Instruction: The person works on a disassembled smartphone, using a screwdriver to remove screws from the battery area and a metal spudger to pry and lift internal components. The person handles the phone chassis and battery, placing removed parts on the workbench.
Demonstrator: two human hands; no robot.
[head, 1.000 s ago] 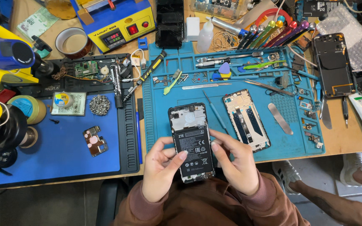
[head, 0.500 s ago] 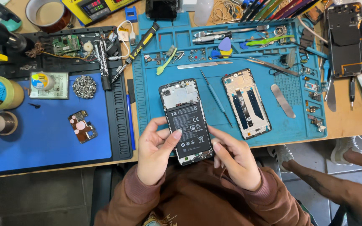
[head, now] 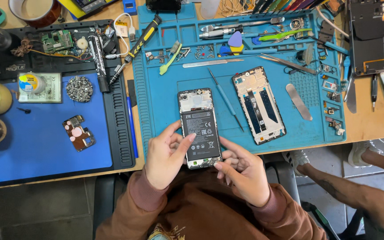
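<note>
Head view: the left hand (head: 167, 158) and the right hand (head: 242, 174) hold an open phone (head: 199, 128) between them, at the near edge of the teal mat (head: 165, 102). The left fingers curl around the phone's left side, with one fingertip lying on its middle. The right fingers pinch its bottom corner. The phone's back is off. You can see a big black battery with a white sticker and small marks, a pale grey part at the top, and a thin dark rim.

Just past the right hand lies a white phone frame (head: 258, 105), tilted, with black strips inside. A thin blue tool (head: 226, 98) lies between the phone and the frame. Far to the left of the left hand, on the blue mat (head: 36, 146), sits a small white box (head: 39, 87) with a round yellow and blue picture. Nearer the left hand is a little pink and brown board (head: 78, 132). The desk (head: 370, 124) shows to the right of the mats.
</note>
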